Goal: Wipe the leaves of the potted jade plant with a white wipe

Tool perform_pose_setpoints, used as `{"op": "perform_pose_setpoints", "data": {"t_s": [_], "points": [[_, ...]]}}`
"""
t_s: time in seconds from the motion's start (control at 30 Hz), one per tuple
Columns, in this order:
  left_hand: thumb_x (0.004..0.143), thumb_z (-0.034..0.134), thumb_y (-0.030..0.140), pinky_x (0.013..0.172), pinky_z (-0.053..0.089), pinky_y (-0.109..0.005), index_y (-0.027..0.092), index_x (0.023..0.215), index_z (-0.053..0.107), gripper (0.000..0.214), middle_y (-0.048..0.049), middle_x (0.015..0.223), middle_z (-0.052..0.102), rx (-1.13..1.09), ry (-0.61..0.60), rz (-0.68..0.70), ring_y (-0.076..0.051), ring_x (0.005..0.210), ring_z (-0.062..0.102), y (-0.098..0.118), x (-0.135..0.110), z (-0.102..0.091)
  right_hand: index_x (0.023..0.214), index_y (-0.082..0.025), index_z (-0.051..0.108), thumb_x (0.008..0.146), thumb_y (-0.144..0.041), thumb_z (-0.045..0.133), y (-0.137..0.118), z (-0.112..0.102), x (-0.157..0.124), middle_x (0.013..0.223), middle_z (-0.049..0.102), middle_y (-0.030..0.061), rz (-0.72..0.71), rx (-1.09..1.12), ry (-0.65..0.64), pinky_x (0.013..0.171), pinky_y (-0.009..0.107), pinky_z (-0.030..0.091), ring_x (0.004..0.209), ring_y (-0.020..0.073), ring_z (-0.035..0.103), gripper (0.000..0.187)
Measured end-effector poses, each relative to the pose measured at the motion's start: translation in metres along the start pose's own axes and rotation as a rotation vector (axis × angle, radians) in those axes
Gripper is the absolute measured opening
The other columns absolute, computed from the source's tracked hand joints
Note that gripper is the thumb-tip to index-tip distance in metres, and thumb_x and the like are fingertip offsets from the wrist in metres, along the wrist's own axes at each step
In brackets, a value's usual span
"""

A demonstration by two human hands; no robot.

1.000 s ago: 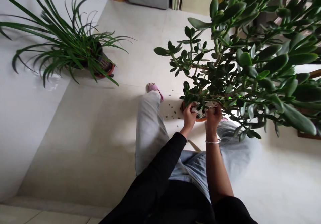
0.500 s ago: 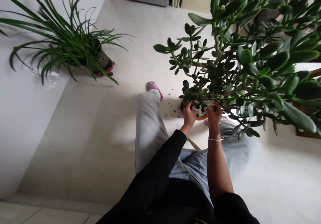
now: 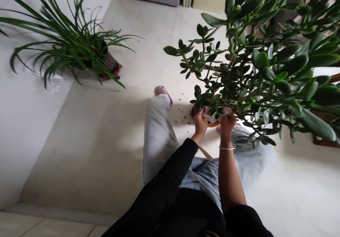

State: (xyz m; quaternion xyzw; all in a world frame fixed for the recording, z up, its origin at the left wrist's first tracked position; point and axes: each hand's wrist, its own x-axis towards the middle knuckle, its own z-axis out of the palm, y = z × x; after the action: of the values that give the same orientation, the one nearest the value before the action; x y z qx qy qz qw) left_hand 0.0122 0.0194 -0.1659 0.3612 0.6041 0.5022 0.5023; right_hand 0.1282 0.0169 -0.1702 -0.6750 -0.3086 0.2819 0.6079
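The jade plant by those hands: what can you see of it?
The jade plant is a large, bushy succulent with thick, glossy, dark green oval leaves on branching stems, spreading across much of the view. It grows in a round orange-brown pot. At its base, among the lower leaves, the left hand and right hand grip a crumpled white cloth or tissue.

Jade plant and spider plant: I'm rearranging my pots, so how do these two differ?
The jade plant has thick oval leaves on woody stems; the spider plant has long, thin, arching blades. The jade plant looks much larger. The left hand and right hand are at the jade plant's terracotta pot; the spider plant's pot stands untouched. Both are green and potted.
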Motion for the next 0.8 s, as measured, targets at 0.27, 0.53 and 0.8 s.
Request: {"op": "perform_pose_setpoints", "data": {"t_s": [0.27, 0.53, 0.8], "points": [[0.068, 0.053, -0.009, 0.092, 0.054, -0.032, 0.017, 0.096, 0.078, 0.046, -0.0069, 0.100, 0.081, -0.143, -0.033, -0.009, -0.021, 0.096, 0.073, 0.004, -0.003, 0.000, 0.099, -0.022, 0.073, 0.073, -0.041, 0.076, -0.003, 0.000, -0.008, 0.094, 0.075, 0.0012, 0.144, 0.202, -0.041, 0.077, 0.029, 0.056, 0.085, 0.0151, 0.066, 0.033], [0.068, 0.053, -0.005, 0.093, 0.053, -0.031, 0.017, 0.096, 0.079, 0.044, -0.0058, 0.095, 0.080, -0.124, -0.036, 0.006, -0.021, 0.093, 0.071, 0.004, -0.015, -0.007, 0.098, -0.024, 0.071, 0.070, -0.034, 0.076, -0.003, -0.001, -0.025, 0.092, 0.074, -0.0013, 0.236, 0.286, -0.076, 0.079, 0.027, 0.056, 0.088, 0.0146, 0.067, 0.030], [0.076, 0.060, 0.005, 0.096, 0.052, -0.034, 0.018, 0.100, 0.078, 0.033, -0.0075, 0.099, 0.081, -0.107, -0.075, -0.025, -0.022, 0.098, 0.072, 0.001, -0.025, -0.010, 0.085, -0.022, 0.068, 0.062, -0.020, 0.078, -0.008, -0.005, -0.020, 0.076, 0.068, -0.0056, 0.231, 0.283, -0.174, 0.065, 0.023, 0.048, 0.070, 0.0109, 0.057, 0.025]]}}
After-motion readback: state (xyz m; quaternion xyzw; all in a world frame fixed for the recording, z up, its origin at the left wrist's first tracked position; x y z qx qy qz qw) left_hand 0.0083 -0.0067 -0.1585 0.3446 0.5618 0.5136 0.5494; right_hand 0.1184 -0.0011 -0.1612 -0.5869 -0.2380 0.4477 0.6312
